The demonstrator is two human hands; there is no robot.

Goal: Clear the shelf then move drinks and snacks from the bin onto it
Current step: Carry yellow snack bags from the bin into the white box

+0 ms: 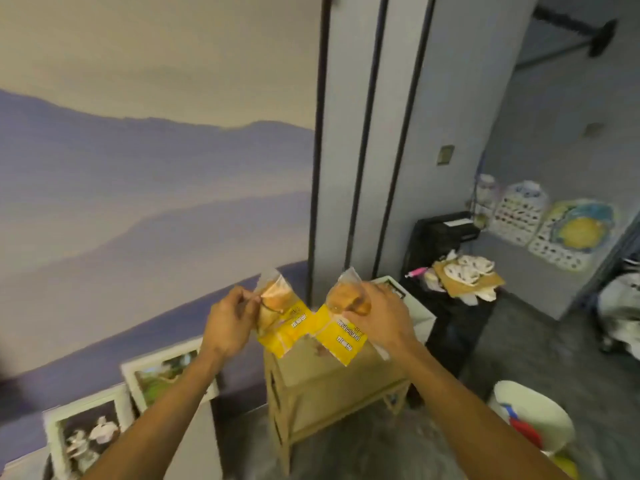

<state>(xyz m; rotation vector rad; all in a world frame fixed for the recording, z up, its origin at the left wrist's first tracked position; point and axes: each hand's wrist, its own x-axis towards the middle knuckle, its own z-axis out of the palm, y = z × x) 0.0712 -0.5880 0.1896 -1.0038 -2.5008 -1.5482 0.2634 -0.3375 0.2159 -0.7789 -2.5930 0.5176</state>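
Note:
Both arms reach out over a small wooden shelf unit (322, 382) whose bare top sits just below the hands. My left hand (227, 323) grips a yellow and clear snack packet (282, 315) holding a golden pastry. My right hand (377, 317) grips a second snack packet (337, 332) of the same kind. The two packets are held up side by side, nearly touching, a little above the shelf's top. A white bin (530, 417) stands on the floor at the lower right, with red, blue and yellow packaging showing inside.
Framed pictures (162, 375) lean against the mural wall at the left. A black table (460, 306) with cardboard and white plates stands behind the shelf, a black box (443, 233) beyond it. Grey carpet lies between shelf and bin.

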